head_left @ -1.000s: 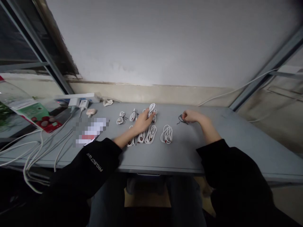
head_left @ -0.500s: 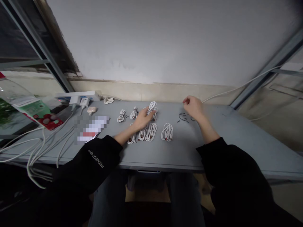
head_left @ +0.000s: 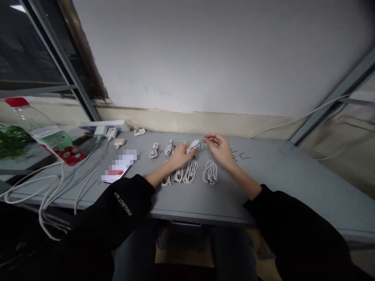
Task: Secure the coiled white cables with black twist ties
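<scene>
My left hand (head_left: 181, 156) is closed on a coiled white cable (head_left: 192, 146) above the grey desk. Just to its right, my right hand (head_left: 218, 147) pinches a thin black tie (head_left: 202, 145) near that coil. Two coils bound with black ties, one (head_left: 154, 150) and another (head_left: 169, 147), lie left of my left hand. Several white coils, among them one (head_left: 191, 172), form a row in front of it. A separate coil (head_left: 210, 172) lies below my right hand. Loose black ties (head_left: 245, 155) rest right of my right hand, which partly hides them.
On the left are a phone (head_left: 121, 166) with a blurred screen, a power strip (head_left: 108, 125) with chargers, long white cables (head_left: 55, 187), a green and red packet (head_left: 61, 145) and a bottle with a red cap (head_left: 16, 102). The wall (head_left: 187, 123) stands behind the grey desk (head_left: 187, 203).
My right hand has moved left from the far side of the ties toward my left hand, with a black tie now in its fingers. The camera view has shifted slightly.
</scene>
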Demonstrator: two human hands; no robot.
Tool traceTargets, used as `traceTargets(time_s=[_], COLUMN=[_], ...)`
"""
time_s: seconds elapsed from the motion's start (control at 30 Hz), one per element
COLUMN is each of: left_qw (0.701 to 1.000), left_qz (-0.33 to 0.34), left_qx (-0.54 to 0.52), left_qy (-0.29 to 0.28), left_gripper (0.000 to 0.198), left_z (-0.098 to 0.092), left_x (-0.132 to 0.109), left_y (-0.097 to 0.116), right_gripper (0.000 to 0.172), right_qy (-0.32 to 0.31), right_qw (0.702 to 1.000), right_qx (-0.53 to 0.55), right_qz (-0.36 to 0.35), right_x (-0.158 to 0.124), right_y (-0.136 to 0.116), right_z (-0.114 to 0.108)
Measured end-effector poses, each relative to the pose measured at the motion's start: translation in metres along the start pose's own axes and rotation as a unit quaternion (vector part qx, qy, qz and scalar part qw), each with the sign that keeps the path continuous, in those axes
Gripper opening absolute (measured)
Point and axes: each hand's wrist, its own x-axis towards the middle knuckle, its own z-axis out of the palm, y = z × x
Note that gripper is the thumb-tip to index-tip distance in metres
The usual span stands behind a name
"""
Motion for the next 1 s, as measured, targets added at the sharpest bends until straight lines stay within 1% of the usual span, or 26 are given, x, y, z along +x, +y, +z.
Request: traceTargets(time_s=[0.1, 0.2, 0.3, 0.37, 0.4, 0.5, 0.57, 0.6, 0.67, 0.8, 0.9, 0.97, 1.0], left_qw=[0.990, 0.968, 0.951, 0.948, 0.951, 0.969, 0.981, 0.986, 0.993, 0.995, 0.987, 0.980, 0.977], left_qz=[0.038, 0.041, 0.054, 0.064, 0.068, 0.064, 0.058, 0.057, 0.067, 0.089, 0.081, 0.060, 0.046], left_qx=[0.137, 0.241, 0.295, 0.300, 0.292, 0.236, 0.185, 0.156, 0.093, -0.018, -0.089, -0.132, -0.150], left_qy=[-0.023, -0.055, -0.077, -0.081, -0.077, -0.049, -0.026, -0.013, 0.011, 0.052, 0.102, 0.137, 0.146], left_gripper=[0.020, 0.022, 0.025, 0.028, 0.033, 0.058, 0.064, 0.061, 0.049, 0.024, 0.024, 0.028, 0.029], left_z=[-0.004, -0.007, -0.008, -0.007, -0.006, -0.004, -0.002, -0.001, 0.002, 0.006, 0.006, 0.005, 0.004], left_x=[-0.004, -0.008, -0.009, -0.010, -0.010, -0.010, -0.009, -0.009, -0.007, -0.004, -0.002, -0.002, -0.002], left_y=[0.005, 0.012, 0.016, 0.016, 0.016, 0.014, 0.012, 0.010, 0.006, 0.001, 0.002, 0.005, 0.007], right_gripper=[0.010, 0.013, 0.013, 0.013, 0.013, 0.013, 0.013, 0.013, 0.012, 0.008, 0.008, 0.008, 0.008], right_qy=[0.013, 0.038, 0.068, 0.089, 0.097, 0.109, 0.106, 0.104, 0.103, 0.108, 0.117, 0.122, 0.122], right_qw=[1.000, 0.999, 0.996, 0.993, 0.990, 0.985, 0.985, 0.985, 0.987, 0.993, 0.993, 0.992, 0.992], right_qx=[-0.001, -0.015, -0.038, -0.062, -0.073, -0.096, -0.101, -0.100, -0.085, -0.021, 0.023, 0.040, 0.043], right_qz=[-0.012, -0.017, -0.032, -0.054, -0.067, -0.095, -0.095, -0.093, -0.084, -0.052, -0.021, -0.015, -0.015], right_x=[-0.004, -0.008, -0.012, -0.016, -0.018, -0.024, -0.028, -0.029, -0.030, -0.026, -0.021, -0.020, -0.020], right_y=[0.000, 0.000, 0.000, -0.002, -0.003, -0.010, -0.015, -0.017, -0.020, -0.017, -0.012, -0.009, -0.008], right_z=[0.003, 0.005, 0.008, 0.009, 0.010, 0.011, 0.013, 0.014, 0.015, 0.017, 0.016, 0.016, 0.016])
